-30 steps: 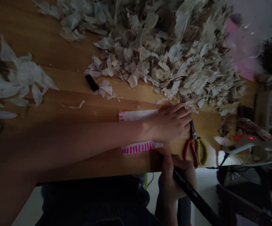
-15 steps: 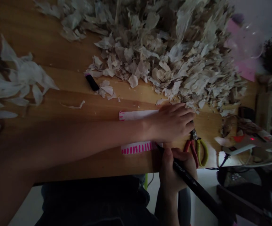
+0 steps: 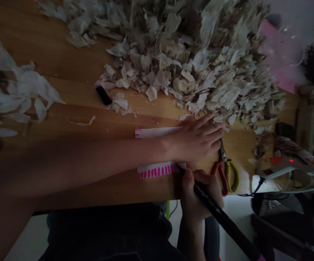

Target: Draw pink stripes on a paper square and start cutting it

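A white strip (image 3: pixel 157 132) lies near the table's front edge, with a row of pink strokes along its near side and a few at its far left corner. Across it rests my left hand (image 3: pixel 196 139), palm down with the fingers spread to the right. That forearm hides the strip's middle. My right hand (image 3: pixel 200 194) grips a black marker pen (image 3: pixel 220 214), its tip touching the strip at the right end of the stroke row. Pliers (image 3: pixel 224 170) with one red and one yellow-green handle lie just right of my hands, their jaws partly by my left fingertips.
A big heap of pale, dry, papery flakes (image 3: pixel 195 69) covers the back of the table. More white petal-like pieces (image 3: pixel 26 92) lie at the left. A black marker cap (image 3: pixel 103 95) sits between them. A power strip (image 3: pixel 284 166) with a red light stands at the right.
The marker and my right hand have shifted slightly left, its tip still at the right end of the strokes. My left hand's fingers are spread a little wider. The whole view has shifted slightly.
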Motion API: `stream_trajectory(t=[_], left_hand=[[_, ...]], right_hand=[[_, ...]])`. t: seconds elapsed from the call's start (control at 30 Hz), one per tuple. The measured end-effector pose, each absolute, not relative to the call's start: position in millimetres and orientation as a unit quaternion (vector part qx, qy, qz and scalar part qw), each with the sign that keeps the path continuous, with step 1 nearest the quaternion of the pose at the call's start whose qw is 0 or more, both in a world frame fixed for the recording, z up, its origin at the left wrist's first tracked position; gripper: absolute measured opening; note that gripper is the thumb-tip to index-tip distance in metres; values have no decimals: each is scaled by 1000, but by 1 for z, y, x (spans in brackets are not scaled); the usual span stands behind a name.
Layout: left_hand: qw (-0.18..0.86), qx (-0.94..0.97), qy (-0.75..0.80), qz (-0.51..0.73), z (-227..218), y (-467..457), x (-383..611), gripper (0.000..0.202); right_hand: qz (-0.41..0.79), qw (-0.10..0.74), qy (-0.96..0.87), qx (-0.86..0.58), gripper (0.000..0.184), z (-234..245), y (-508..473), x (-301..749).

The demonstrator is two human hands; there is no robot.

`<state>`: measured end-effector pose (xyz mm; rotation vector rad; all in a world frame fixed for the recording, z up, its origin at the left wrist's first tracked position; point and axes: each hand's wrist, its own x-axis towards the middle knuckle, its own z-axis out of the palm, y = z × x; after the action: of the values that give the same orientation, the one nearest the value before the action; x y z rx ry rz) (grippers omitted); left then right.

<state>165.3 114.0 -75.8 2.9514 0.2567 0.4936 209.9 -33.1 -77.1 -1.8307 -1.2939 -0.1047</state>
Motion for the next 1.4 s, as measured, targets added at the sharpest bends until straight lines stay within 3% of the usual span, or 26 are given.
stream_trajectory(t=[0.2, 0.67, 0.9, 1.17, 1.4], left_hand=[[47, 970, 94, 221, -83, 112, 166, 43], [35, 984, 102, 145, -78, 112, 166, 47], [51, 970, 93, 217, -84, 112, 165, 43], [70, 972, 89, 205, -79, 113, 162, 46], [57, 968, 89, 227, -85, 113, 165, 42]], right_hand=[[-42, 446, -510, -735, 25, -79, -34, 210], [-57, 424, -503, -751, 29, -76, -43, 208], [-68, 420, -505, -751, 30, -74, -35, 207], [-42, 395, -498, -771, 26, -69, -36, 204], [-63, 429, -496, -753, 28, -71, -36, 204]])
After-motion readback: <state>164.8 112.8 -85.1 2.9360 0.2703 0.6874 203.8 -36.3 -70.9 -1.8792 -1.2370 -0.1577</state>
